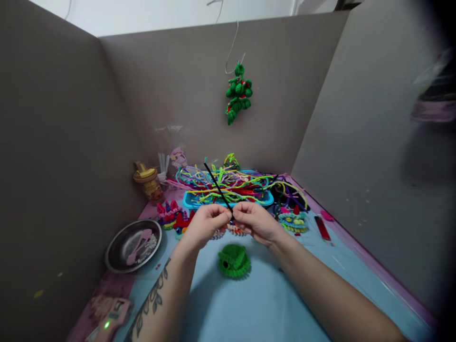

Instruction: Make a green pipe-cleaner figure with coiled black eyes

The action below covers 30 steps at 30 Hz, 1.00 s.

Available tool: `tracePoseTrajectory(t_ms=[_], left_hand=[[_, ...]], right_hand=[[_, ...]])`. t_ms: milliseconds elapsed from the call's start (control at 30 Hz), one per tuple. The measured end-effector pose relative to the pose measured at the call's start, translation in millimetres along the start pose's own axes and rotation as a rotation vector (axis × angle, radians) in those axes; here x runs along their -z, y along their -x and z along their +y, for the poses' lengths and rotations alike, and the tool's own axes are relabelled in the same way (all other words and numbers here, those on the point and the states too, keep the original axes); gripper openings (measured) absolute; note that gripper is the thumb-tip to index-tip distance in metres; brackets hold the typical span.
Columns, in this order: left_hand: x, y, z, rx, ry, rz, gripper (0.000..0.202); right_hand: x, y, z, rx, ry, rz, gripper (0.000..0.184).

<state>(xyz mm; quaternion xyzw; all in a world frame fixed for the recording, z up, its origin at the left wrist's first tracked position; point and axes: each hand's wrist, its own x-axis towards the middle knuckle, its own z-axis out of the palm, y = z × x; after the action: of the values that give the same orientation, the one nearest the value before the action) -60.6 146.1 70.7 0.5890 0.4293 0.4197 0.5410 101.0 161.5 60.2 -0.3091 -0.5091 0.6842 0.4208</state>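
A black pipe cleaner (217, 185) slants up and to the left from between my two hands. My left hand (210, 222) pinches it near its lower end, thumb against fingers. Right beside it, my right hand (254, 221) grips the same end, and the fingertips of both hands nearly meet. The tip itself is hidden by the fingers. Below the hands, a green fuzzy figure of coiled pipe cleaner (234, 261) with a black eye rests on the blue table cover (249, 308).
Behind my hands, a blue tray (192, 199) overflows with colourful pipe cleaners. A metal bowl (112, 254) with a pink scoop stands left, a pink glue gun (112, 316) with a green light nearer. Finished fuzzy pieces (294, 221) lie right. Grey panels (199, 85) enclose the table.
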Motion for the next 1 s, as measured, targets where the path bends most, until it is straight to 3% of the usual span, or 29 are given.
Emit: tracePoseTrajectory(t_ms=[167,367,733,867,1000], left_hand=[[-12.4,3.9,8.5,0.032,-0.016,-0.008,0.027],[-42.1,27.0,18.4,0.018,0.093,-0.009,0.031],[-118.7,128.1,-32.6,0.094,0.242,0.353,0.026],[-130.8,153.1,-45.7,0.125,0.253,0.408,0.029],[-131.7,162.4,-54.1,0.135,0.237,0.427,0.031]], right_hand=[[1.0,14.7,-8.5,0.062,0.148,0.035,0.036],[0.5,54.1,-3.0,0.114,0.019,0.209,0.038],[-31.2,154.8,67.5,0.085,-0.108,0.347,0.034],[-38.0,175.6,85.6,0.091,-0.086,0.368,0.032],[-45.3,180.0,95.2,0.113,-0.027,0.373,0.033]])
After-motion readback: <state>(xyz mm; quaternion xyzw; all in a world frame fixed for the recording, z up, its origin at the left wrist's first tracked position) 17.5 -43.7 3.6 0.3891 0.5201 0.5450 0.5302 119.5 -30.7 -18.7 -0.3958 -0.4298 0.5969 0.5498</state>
